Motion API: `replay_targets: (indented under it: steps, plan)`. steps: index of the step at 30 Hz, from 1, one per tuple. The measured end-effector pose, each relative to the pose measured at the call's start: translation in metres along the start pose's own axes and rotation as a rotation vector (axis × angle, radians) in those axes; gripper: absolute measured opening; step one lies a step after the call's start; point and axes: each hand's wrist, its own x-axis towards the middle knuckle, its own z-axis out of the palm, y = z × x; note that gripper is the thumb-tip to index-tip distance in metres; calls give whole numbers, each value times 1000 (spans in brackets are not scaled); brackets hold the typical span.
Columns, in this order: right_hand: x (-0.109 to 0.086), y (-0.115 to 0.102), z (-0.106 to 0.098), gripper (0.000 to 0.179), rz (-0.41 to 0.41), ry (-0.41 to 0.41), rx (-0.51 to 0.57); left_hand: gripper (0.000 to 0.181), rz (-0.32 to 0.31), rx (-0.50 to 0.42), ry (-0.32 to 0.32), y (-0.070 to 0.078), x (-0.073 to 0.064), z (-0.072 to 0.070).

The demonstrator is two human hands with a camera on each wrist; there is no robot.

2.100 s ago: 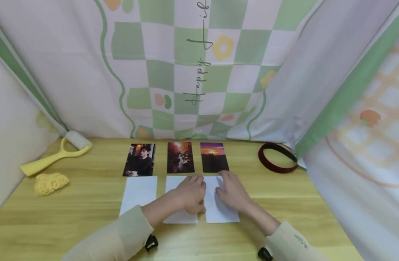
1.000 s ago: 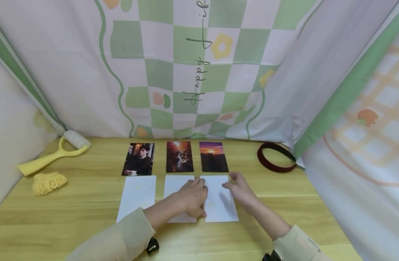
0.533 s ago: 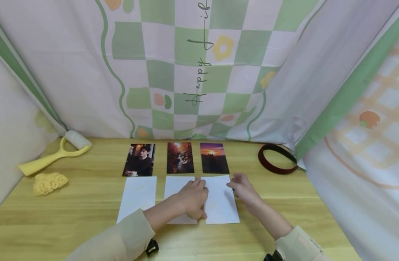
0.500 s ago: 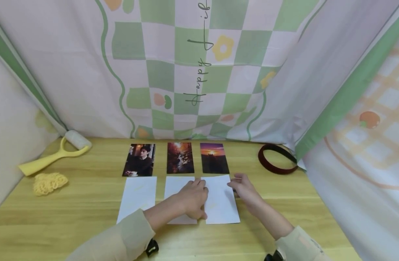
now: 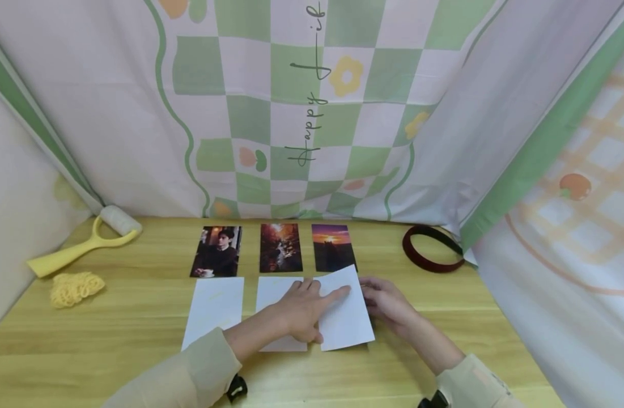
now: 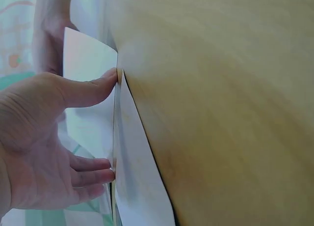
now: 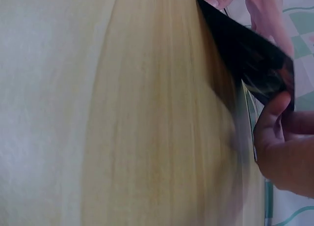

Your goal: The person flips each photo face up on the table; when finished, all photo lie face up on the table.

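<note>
Right grip (image 5: 390,303) curls round the right edge of a raised card (image 5: 342,320), thumb against its dark face (image 7: 252,54), white back up. Left grip (image 5: 301,313) loose, index straight across that back, thumb by the near left corner; likely steadies the low side. Middle white card (image 5: 267,293) flat under left grip, another white card (image 5: 217,306) left of it. Beyond both grips, three prints (image 5: 281,247) on the worktop (image 5: 138,334), spaced apart, probably to avoid overlap.
</note>
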Motion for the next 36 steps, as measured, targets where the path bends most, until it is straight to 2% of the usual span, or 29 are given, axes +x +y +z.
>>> replay_targets:
  steps: [6, 9, 13, 18, 22, 26, 30, 36]
  plan:
    - [2, -1, -1, 59, -28, -144, 27, 118, 32, -52, 41, -2, 2, 0]
    - [2, -1, -2, 61, -21, -175, 41, 113, 46, -127, 68, -2, 2, 0]
    - [0, 0, -2, 62, -17, -207, 50, 100, 59, -317, 98, 1, 2, 1]
    - [-4, 1, -1, 64, -17, -254, 71, 81, 39, -574, 118, 5, 6, -2]
    - [-5, -1, 2, 67, -24, -305, 64, 79, -1, -782, 130, 7, 8, -7]
    - [-5, -2, 5, 70, -37, -329, 42, 83, -24, -994, 111, 7, 11, -9]
    - [-5, -1, 9, 70, -61, -331, 18, 87, -28, -1130, 102, 9, 13, -5]
    - [-8, 1, 15, 69, -136, -319, -38, 85, -77, -1246, 135, 14, 12, 3]
